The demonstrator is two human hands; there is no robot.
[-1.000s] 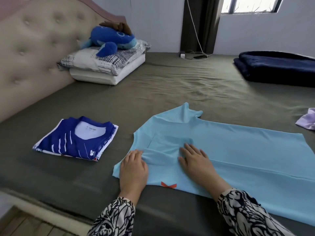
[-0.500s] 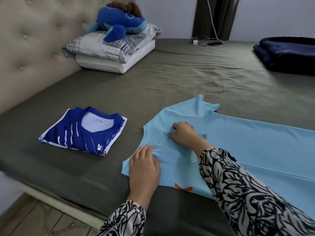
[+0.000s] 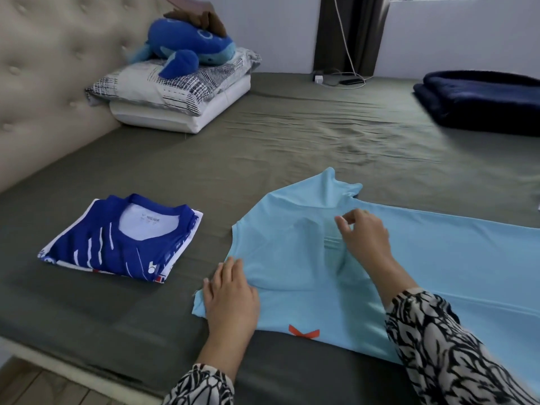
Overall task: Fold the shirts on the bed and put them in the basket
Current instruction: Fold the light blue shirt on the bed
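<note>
A: Where does the light blue shirt [image 3: 423,276] lie?
B: Spread flat on the bed [image 3: 292,141], at its near edge, right of the folded dark blue shirt [image 3: 122,238].
A: And the hands?
B: Left hand [image 3: 230,296] rests flat, fingers [image 3: 230,267] straight, on the shirt's corner; right hand [image 3: 365,238] hovers, fingers loosely curled, holding nothing visible.

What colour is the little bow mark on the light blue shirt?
Orange-red. The bow mark sits near the light blue shirt's front edge, seen best in the head view.
</note>
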